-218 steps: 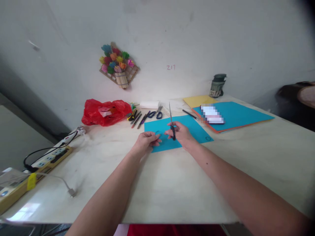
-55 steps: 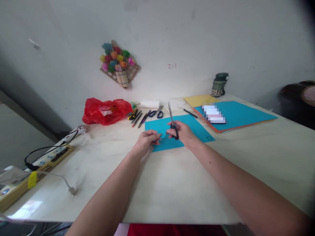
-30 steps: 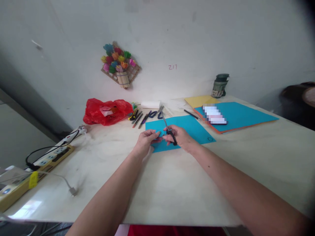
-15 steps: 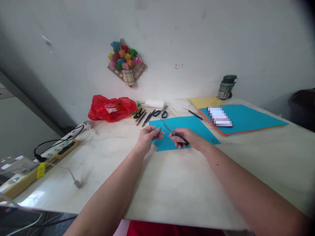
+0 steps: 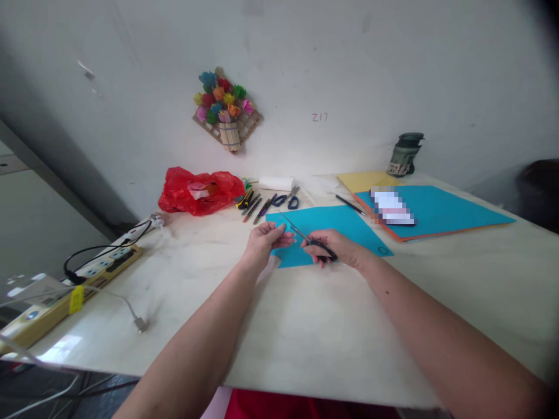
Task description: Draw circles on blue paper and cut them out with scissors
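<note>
In my right hand point(image 5: 325, 247) is a pair of scissors point(image 5: 296, 229) with black handles, its blades pointing up and left. My left hand point(image 5: 267, 238) pinches a small piece of blue paper point(image 5: 283, 227) between thumb and fingers, close beside the blades. The piece's outline is hard to make out against the blue sheet point(image 5: 340, 218) lying under both hands. A small black circle is drawn near that sheet's right corner.
Behind the hands lie several markers point(image 5: 262, 210), a second pair of scissors point(image 5: 292, 201) and a black pen point(image 5: 350, 205). A red plastic bag point(image 5: 201, 192) and power strip point(image 5: 109, 265) are leftward. Rightward, a phone point(image 5: 393, 206) rests on stacked coloured paper point(image 5: 458, 209).
The scissor blades look closer together now than before. My left fingers have shifted slightly on the small blue piece. The whole view has moved a little.
</note>
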{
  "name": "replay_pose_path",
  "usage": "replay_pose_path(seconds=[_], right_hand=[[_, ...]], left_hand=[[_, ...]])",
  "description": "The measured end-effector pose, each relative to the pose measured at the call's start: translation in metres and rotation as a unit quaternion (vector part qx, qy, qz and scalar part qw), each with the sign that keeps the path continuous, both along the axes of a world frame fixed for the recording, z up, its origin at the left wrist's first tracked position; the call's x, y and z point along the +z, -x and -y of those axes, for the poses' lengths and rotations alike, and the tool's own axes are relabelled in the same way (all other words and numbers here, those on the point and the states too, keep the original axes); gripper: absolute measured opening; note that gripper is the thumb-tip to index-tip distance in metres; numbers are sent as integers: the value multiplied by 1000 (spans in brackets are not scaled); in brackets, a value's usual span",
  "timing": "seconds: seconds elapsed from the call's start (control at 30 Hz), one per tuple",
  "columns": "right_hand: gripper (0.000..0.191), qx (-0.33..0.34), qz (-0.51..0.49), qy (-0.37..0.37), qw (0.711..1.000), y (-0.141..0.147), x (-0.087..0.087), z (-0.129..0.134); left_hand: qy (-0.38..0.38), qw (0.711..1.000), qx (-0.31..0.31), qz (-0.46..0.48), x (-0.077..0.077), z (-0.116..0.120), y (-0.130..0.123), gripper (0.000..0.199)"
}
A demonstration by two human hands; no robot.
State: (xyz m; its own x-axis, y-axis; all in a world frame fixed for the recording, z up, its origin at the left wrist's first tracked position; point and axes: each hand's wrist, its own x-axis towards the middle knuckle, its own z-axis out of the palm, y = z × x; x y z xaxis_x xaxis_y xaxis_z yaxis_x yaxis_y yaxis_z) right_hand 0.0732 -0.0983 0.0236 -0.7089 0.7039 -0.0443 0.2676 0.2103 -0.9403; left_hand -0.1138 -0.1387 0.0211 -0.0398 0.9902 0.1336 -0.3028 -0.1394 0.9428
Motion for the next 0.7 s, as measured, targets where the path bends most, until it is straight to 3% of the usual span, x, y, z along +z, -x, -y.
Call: replay_pose_path(seconds=[0.23,0.53,0.7], right_hand=[[35,-23,-24,-5,999,1,2,2],[37,-160,-85,-9,983,6,-3,-6],[35,-152,-54,-59,985,4,-13,-15]], left_hand=[[-4,1000,-5,-1,-1,-1,1,25],[4,997,71,5,-2,-6,7,28],[21,994,94,-48,-2,-7,7,31]])
